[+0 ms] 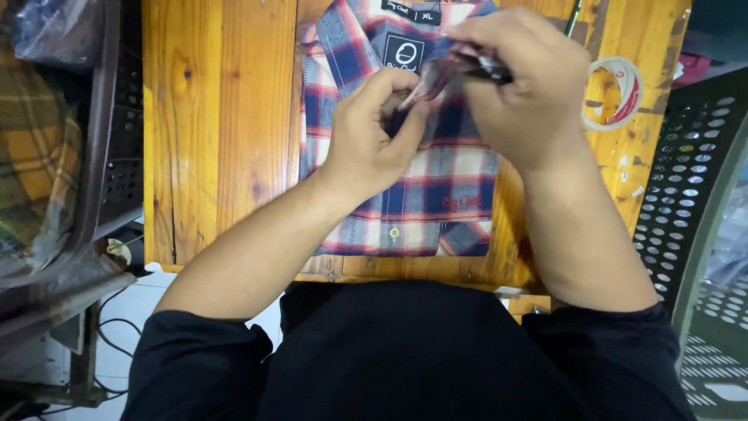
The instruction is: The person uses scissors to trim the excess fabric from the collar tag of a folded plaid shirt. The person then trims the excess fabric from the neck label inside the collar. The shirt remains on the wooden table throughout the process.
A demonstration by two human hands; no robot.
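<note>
The left hand (370,136) and right hand (518,86) pinch the placket of a folded plaid shirt (452,195) between clenched fingertips. The shirt lies directly under the fingers on a wooden table (210,132); a tape roll (615,93) sits just right of the right-hand fingers.

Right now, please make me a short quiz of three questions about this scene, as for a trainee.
1. True or false: the folded plaid shirt lies on a wooden table.
2. On which side of the shirt, as the person sees it, does the roll of tape lie? A) left B) right C) on top of it
3. Which hand pinches fabric near the collar: the left hand, the right hand, or both?

Key
1. True.
2. B: right, on the table.
3. Both; the right hand also holds a small dark object, too hidden to identify.
</note>
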